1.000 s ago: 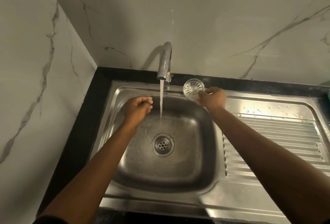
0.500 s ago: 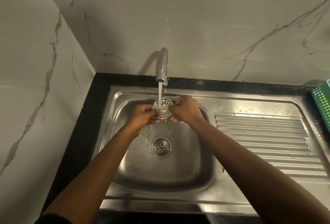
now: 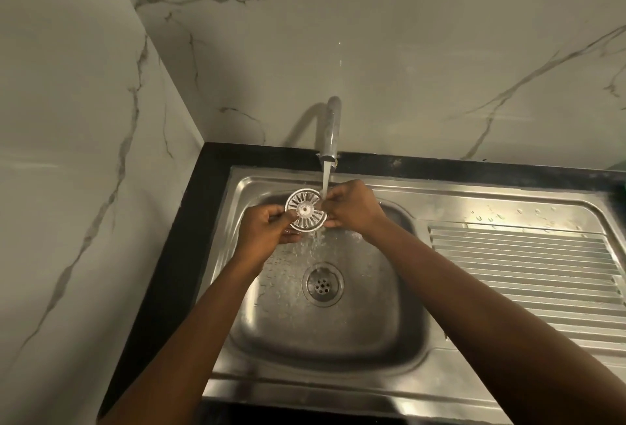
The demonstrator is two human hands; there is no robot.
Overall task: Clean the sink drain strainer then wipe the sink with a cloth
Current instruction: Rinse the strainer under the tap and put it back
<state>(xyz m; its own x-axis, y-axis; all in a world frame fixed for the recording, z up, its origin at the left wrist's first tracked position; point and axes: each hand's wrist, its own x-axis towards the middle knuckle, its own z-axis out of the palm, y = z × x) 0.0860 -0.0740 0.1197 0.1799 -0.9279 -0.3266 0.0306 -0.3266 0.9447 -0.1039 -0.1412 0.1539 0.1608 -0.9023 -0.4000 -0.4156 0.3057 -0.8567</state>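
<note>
Presently, the stainless steel sink (image 3: 399,387) carries a running faucet (image 3: 330,130) above its basin drain (image 3: 322,284). Held above the basin, the drain strainer (image 3: 306,209) sits between both hands, its right edge under the water stream (image 3: 325,177). Left hand (image 3: 267,231) fingers are clamped on its left rim; right hand (image 3: 352,209) fingers pinch its right rim.

We're in a home kitchen. A steel sink (image 3: 399,387) with drainboard (image 3: 528,269) at three o'clock, marble wall (image 3: 406,52) at twelve.
</note>
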